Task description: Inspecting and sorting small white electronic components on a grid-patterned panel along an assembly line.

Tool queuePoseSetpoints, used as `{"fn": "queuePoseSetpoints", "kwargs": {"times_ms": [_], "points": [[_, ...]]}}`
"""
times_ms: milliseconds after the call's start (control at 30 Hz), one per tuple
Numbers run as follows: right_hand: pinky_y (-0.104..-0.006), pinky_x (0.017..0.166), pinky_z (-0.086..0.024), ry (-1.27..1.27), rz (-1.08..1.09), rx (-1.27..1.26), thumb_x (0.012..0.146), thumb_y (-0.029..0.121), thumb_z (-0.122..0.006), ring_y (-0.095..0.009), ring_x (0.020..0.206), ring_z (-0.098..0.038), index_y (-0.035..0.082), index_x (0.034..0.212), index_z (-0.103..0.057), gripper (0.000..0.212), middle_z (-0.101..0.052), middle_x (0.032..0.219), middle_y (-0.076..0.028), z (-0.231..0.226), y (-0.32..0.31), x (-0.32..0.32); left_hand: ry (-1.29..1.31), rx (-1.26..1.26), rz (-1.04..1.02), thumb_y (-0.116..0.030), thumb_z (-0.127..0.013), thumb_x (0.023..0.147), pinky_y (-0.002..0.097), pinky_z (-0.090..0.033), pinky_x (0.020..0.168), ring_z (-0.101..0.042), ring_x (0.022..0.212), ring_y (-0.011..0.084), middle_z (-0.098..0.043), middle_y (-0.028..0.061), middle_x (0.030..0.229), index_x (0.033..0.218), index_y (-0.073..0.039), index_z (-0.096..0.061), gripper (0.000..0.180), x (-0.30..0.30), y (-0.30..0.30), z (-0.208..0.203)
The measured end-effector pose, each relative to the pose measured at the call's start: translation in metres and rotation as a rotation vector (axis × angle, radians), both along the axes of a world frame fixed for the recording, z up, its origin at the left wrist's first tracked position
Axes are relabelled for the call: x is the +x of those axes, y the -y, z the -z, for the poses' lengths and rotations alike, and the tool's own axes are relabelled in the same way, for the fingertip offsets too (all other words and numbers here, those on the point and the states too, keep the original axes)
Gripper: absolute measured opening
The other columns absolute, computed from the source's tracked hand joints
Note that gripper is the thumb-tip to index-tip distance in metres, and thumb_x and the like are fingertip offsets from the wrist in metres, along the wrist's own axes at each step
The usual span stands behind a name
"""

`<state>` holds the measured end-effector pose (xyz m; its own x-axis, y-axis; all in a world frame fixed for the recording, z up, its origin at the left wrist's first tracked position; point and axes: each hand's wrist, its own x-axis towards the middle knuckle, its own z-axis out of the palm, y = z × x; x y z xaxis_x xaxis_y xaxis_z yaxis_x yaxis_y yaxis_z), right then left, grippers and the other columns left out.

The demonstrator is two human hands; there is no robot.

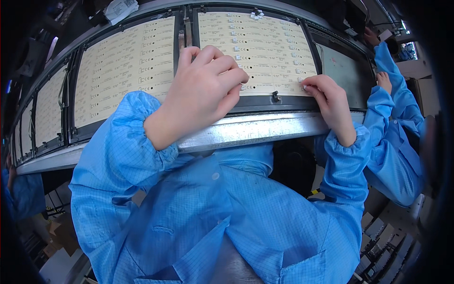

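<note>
The right hand's (333, 99) fingers are nearly closed, apparently pinching a small white block (304, 88) at the cream panel's (269, 61) near edge. The left hand's (201, 87) fingers curl loosely; any hold is unclear. Beyond, two block columns look mostly filled; the neighbouring panel (111, 61) shows none.

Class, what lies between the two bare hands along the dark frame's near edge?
The head view shows one small black fitting on the dark frame, between the left hand and right hand.
</note>
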<state>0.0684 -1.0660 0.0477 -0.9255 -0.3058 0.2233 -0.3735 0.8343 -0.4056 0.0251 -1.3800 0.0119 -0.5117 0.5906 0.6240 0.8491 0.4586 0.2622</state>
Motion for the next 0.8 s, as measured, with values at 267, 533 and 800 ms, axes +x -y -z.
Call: {"fn": "queuePoseSetpoints", "kwargs": {"times_ms": [267, 533, 800], "points": [[-0.0336, 0.081, -0.051, -0.102, -0.069, 0.125, 0.090, 0.000, -0.062, -0.029, 0.091, -0.064, -0.002, 0.099, -0.066, 0.010, -0.065, 0.097, -0.013, 0.005, 0.003, 0.001, -0.028, 0.003, -0.020, -0.009, -0.070, 0.080, 0.0391, -0.035, 0.092, -0.056, 0.097, 0.0208, -0.064, -0.0008, 0.094, 0.093, -0.012, -0.070, 0.013, 0.003, 0.007, -0.004], [-0.0346, 0.081, -0.051, -0.093, -0.035, 0.132, 0.090, 0.002, -0.062, -0.031, 0.090, -0.064, -0.001, 0.100, -0.066, 0.011, -0.065, 0.097, -0.013, 0.008, 0.003, 0.004, -0.058, -0.019, -0.157, -0.008, -0.069, 0.078, 0.0418, -0.036, 0.094, -0.057, 0.102, 0.0231, -0.065, -0.0008, 0.096, 0.094, -0.013, -0.070, 0.016, 0.015, 0.055, -0.005], [-0.0361, 0.081, -0.051, -0.124, -0.008, 0.212, 0.090, 0.002, -0.063, -0.031, 0.091, -0.064, 0.000, 0.100, -0.066, 0.011, -0.065, 0.097, -0.013, 0.001, 0.012, 0.007, -0.001, 0.016, -0.288, -0.003, -0.069, 0.077, 0.0390, -0.037, 0.092, -0.057, 0.099, 0.0251, -0.066, 0.0003, 0.095, 0.092, -0.011, -0.069, 0.017, 0.019, 0.105, -0.004]]}}
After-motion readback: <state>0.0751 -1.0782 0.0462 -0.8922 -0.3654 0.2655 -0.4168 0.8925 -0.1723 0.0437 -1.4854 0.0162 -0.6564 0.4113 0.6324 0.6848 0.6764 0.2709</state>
